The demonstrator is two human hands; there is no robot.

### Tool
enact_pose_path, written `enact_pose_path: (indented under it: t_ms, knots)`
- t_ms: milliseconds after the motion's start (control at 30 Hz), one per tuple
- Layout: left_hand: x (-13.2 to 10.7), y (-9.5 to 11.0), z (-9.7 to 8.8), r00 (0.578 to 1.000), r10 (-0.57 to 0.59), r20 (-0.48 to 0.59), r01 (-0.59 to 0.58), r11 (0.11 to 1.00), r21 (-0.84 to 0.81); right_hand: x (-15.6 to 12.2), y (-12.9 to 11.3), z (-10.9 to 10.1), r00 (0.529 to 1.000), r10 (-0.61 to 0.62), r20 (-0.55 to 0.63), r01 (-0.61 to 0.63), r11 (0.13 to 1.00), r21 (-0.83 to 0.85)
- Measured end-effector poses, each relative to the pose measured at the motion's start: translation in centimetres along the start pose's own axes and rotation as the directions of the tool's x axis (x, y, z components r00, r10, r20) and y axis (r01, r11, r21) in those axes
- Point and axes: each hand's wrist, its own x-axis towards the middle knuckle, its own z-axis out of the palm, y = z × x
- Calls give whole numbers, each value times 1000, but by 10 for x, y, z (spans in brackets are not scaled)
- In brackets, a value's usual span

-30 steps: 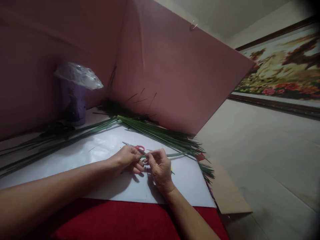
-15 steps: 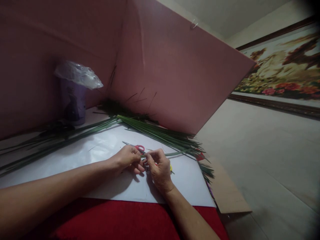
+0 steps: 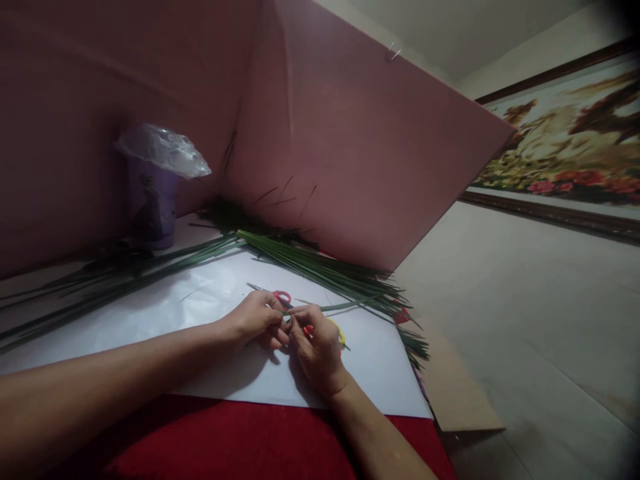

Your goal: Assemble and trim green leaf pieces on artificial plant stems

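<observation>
My left hand [image 3: 257, 320] and my right hand [image 3: 315, 343] meet fingertip to fingertip over a white sheet [image 3: 210, 313]. Both pinch the near end of a long green leaf strip [image 3: 350, 306] that runs off to the right. Small scissors with red handles [image 3: 277, 295] lie just beyond my left fingers. A yellow and red item [image 3: 339, 331] shows under my right hand; I cannot make out what it is.
A bundle of long green leaf strips [image 3: 320, 270] lies fanned behind the sheet. A purple vase with plastic wrap [image 3: 153, 193] stands at the back left. Pink boards [image 3: 350, 147] wall off the table. Red cloth [image 3: 240, 440] covers the near edge; brown cardboard [image 3: 460, 387] juts out right.
My right hand has curled and drawn slightly down and left, closer to my left fingers. The yellow and red item under it shows more. My left hand has hardly moved.
</observation>
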Motion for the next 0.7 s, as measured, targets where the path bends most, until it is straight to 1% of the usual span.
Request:
enact_pose_path:
  t_ms: [67,200,233,333,400,533,633,700]
  knots:
    - [0,0,0,1000,0,-4,0,1000,-2,-1,0,1,1000,-16,6,16,1000,0]
    - [-2,0,1,1000,11,-27,-11,1000,-8,-2,-1,3,999,33,-31,-33,999,-6]
    - [-2,1,2,1000,10,-29,-10,1000,-11,-2,-1,4,999,24,-30,-24,999,-21]
    - [-3,1,3,999,12,-41,-13,1000,-16,-3,-3,4,998,-62,19,64,994,-93]
    - [-4,3,4,998,19,-62,-20,1000,-18,-3,-4,5,998,-69,6,69,992,-110]
    - [-7,6,6,995,5,-96,-3,1000,21,-4,-5,8,999,-12,-31,10,997,-80]
    - [-6,6,5,996,17,-84,-14,999,42,-4,-3,12,994,74,-79,-79,995,-66]
    - [-5,5,5,998,23,-62,-19,998,53,-4,-2,13,990,103,-99,-109,992,-58]
